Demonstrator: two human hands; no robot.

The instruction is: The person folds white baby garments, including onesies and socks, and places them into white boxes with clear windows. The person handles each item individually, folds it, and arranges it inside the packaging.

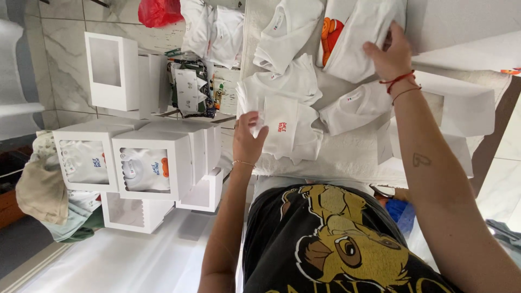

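left hand [248,135] pinches a folded white garment [282,127], right hand [389,54] grips another (fingertips hidden).

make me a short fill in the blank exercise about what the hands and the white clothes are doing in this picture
1. The left hand pinches the edge of a folded white garment with ____ lettering.
2. The right hand grips a white garment lying over an ____ print.
3. The right wrist wears a thin ____ string bracelet.
4. The windowed boxes beside the bed are ____ in colour.

Missing words: red; orange; red; white
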